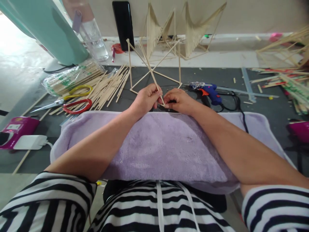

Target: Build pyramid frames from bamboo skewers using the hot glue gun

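A frame of thin wooden sticks point(152, 70) stands on the dark table in front of me. My left hand point(147, 96) is closed, pinching a slanting stick of this frame near its lower end. Close beside it, my right hand point(178, 100) has its fingers curled at the frame's near corner, where the sticks meet. The fingers hide part of that corner. To the right of the frame lies a blue glue gun point(210, 92) with an orange trigger, its nozzle pointing left toward the frame.
Loose sticks point(113, 84), a bagged bundle point(72, 75) and scissors point(77, 105) lie left. Behind stand a bottle point(94, 40), a phone point(123, 25) and finished-looking stick models point(195, 32). A purple cloth point(154, 148) covers the near edge. More sticks point(289, 85) lie right.
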